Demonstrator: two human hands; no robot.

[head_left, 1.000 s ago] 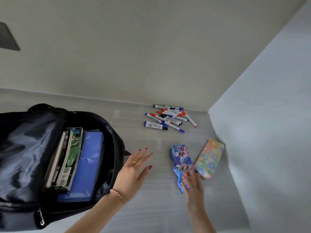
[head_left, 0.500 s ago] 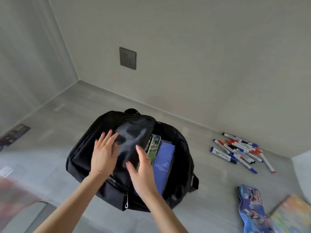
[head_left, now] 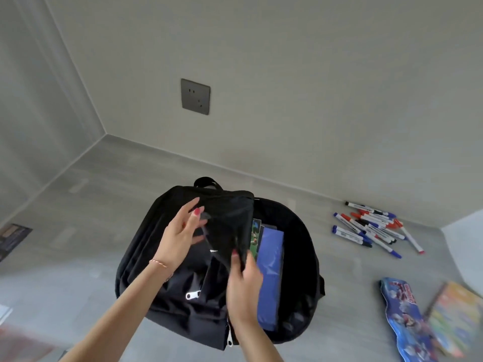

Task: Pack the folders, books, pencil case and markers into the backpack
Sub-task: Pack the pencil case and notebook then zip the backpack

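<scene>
Head view has your left hand (head_left: 180,233) on the black backpack (head_left: 162,257), fingers curled round the front flap's edge. Your right hand (head_left: 244,286) pinches the same flap lower down. Just right of it, a blue folder (head_left: 270,270) and a book (head_left: 254,236) stand inside. Farther right lie the markers (head_left: 371,228) (a loose heap), then the pencil case (head_left: 407,322).

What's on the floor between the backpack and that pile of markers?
Nothing: in the head view, the stretch of grey floor between the black backpack and the markers is bare. The pencil case lies nearer the camera, off that line.
</scene>
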